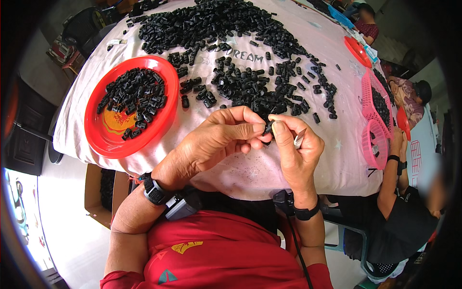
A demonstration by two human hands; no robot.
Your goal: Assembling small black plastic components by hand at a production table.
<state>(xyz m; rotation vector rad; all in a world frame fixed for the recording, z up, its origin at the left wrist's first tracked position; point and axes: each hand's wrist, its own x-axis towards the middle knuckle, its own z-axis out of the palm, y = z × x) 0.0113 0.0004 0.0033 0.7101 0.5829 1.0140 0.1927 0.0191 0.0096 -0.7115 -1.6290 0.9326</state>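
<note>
1 person in a red shirt (pixel 207 250) is at a table (pixel 226 185) spread with a pale pink cloth, dark bands on both wrists. Just beyond the table's near edge, the bare hands meet around 1 small black part (pixel 269 128), held above the cloth and largely covered by fingertips. It looks light, stiff and probably hard plastic, perhaps a little slick, and not easily crushed; being so small, it is best taken by its sides or ends, between thumb and forefinger.

The left hand (pixel 216 135) is nearly closed, thumb and forefinger pinching the part from the left, the other fingers curled beneath. The right hand (pixel 301 154) is closed too, its thumb and forefinger pressed on the part from the right; a pale, pointed, blade-like tool (pixel 299 139) sticks out from its curled fingers.

Farther out, many similar black pieces (pixel 248 84) lie loose, with a bigger heap (pixel 207 24) behind. A red basin (pixel 98 137) at left holds more. At right stand 2 pink baskets, a nearer round one (pixel 369 150) and a longer one beyond, alongside a co-worker in black (pixel 409 216).
</note>
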